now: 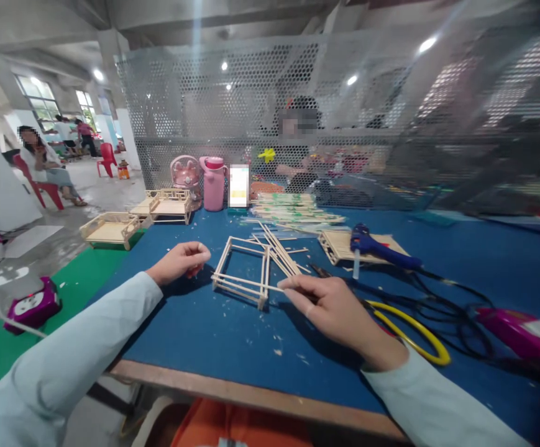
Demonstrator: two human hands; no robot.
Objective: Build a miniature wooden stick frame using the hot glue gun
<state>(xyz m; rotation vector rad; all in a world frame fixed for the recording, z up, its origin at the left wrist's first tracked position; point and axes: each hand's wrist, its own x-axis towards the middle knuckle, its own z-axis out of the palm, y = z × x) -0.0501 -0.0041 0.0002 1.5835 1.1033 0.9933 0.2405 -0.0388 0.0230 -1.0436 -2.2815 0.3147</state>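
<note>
A small box-like frame of thin wooden sticks (pixel 240 284) stands on the blue tabletop between my hands. Thumb and fingertips of my right hand (pixel 332 307) pinch a thin wooden stick (pixel 275 288), which lies along the frame's near side. Just left of the frame, my left hand (pixel 181 263) is closed with its fingers curled; whatever is in them, if anything, is hidden. Loose wooden sticks (pixel 281 251) lie in a crossed heap behind the frame. A blue glue gun (pixel 381 249) rests on a flat wooden piece (pixel 337 247) beyond my right hand.
Yellow-handled pliers (pixel 430 347) and black cables lie to the right, beside a purple device (pixel 521 332). Stick bundles (pixel 297 211), a pink bottle (pixel 214 185) and miniature wooden furniture (pixel 171 205) stand farther back. A perforated screen (pixel 232 93) closes off the back; a person sits behind it.
</note>
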